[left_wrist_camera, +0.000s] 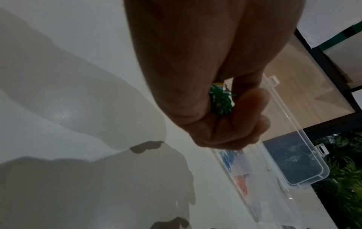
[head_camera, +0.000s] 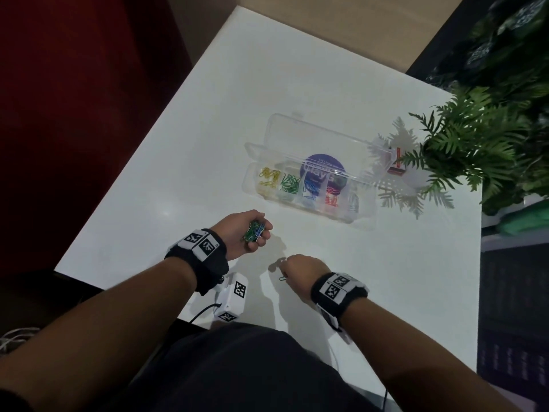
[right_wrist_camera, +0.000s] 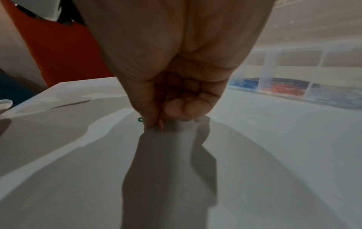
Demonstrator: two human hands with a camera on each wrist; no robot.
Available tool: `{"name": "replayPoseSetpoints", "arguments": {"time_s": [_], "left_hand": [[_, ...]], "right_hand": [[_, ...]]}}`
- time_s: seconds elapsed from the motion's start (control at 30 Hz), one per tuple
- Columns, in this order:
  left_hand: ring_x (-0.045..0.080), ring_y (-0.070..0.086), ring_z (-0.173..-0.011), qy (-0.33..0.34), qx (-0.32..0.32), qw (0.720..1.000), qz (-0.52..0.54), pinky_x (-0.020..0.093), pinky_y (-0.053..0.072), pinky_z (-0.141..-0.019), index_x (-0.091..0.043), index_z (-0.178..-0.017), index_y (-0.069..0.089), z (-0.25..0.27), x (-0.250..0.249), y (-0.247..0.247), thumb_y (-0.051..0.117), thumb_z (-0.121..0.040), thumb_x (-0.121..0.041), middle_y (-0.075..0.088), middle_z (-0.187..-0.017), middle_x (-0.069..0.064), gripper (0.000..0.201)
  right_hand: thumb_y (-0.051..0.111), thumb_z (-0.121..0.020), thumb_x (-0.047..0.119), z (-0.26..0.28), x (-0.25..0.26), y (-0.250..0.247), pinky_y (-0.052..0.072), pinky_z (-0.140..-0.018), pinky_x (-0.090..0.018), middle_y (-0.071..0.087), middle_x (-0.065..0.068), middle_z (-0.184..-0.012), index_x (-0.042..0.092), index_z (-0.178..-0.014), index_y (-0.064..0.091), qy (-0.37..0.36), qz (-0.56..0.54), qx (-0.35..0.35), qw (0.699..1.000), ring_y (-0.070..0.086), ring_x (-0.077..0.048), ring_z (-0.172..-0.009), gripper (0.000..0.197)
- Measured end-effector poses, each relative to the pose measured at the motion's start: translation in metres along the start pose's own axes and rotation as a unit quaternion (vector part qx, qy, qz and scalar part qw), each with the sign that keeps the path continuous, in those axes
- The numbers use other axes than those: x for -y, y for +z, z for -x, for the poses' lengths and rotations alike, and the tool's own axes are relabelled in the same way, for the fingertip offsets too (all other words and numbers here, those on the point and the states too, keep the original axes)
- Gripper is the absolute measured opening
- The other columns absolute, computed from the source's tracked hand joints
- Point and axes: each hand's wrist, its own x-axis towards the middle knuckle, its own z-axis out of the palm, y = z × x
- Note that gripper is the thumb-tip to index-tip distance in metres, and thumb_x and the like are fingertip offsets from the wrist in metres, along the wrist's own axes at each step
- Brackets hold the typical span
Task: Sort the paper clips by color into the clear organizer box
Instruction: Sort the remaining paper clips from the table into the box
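Green clip bundle point(head_camera: 253, 230) cupped in curled left hand point(head_camera: 243, 233), right hand point(head_camera: 300, 270) fingers pinching green clip point(head_camera: 282, 277) at table point(head_camera: 386, 263)

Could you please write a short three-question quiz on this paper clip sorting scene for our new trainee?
1. True or false: the organizer box lid is shut.
2. Which hand cups a bunch of paper clips? A) left hand B) right hand
3. Fill in: the single clip at the right hand's fingertips is ____.

Key: 1 false, the lid stands open. 2 A. 3 green.
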Motion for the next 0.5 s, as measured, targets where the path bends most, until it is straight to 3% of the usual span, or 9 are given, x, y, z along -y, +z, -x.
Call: {"name": "replayPoseSetpoints", "arguments": {"time_s": [0.17, 0.33, 0.43, 0.5], "left_hand": [[0.013, 0.045, -0.049, 0.003, -0.012, 1.0, -0.001, 0.017, 0.031, -0.038, -0.006, -0.08, 0.056, 0.002, 0.0, -0.001, 0.042, -0.098, -0.025, 0.052, -0.067, 0.007, 0.03], [0.013, 0.045, -0.049, 0.003, -0.016, 1.0, 0.0, 0.017, 0.031, -0.038, -0.006, -0.08, 0.056, 0.004, -0.001, -0.001, 0.042, -0.099, -0.025, 0.052, -0.067, 0.006, 0.03], [0.014, 0.045, -0.05, 0.006, -0.016, 1.0, 0.008, 0.017, 0.032, -0.038, -0.006, -0.08, 0.056, 0.005, -0.003, -0.002, 0.042, -0.098, -0.024, 0.052, -0.066, 0.007, 0.029], [0.015, 0.046, -0.05, 0.007, -0.016, 1.0, 0.015, 0.018, 0.033, -0.038, -0.005, -0.08, 0.056, 0.005, -0.005, -0.002, 0.042, -0.098, -0.024, 0.053, -0.066, 0.007, 0.03]], "right_hand": [[0.042, -0.089, 0.007, -0.002, 0.003, 0.0, 0.048, -0.078, -0.031, 0.06, -0.005, -0.118, 0.035, -0.129, 0.049, 0.014, -0.041, 0.013, 0.999, 0.06, -0.024, -0.105, 0.05], [0.046, -0.088, 0.01, -0.004, 0.005, -0.001, 0.048, -0.078, -0.03, 0.061, -0.004, -0.118, 0.035, -0.125, 0.053, 0.022, -0.067, 0.025, 0.997, 0.06, -0.024, -0.105, 0.045], [0.053, -0.085, 0.013, -0.002, 0.0, -0.024, 0.047, -0.069, -0.028, 0.064, -0.006, -0.102, 0.023, -0.101, 0.065, 0.052, -0.121, -0.015, 0.991, 0.061, -0.024, -0.091, 0.022], [0.059, -0.084, 0.015, -0.007, -0.009, -0.051, 0.048, -0.07, -0.031, 0.065, -0.008, -0.092, 0.01, -0.086, 0.064, 0.093, -0.176, -0.09, 0.976, 0.06, -0.024, -0.082, 0.007]]}}
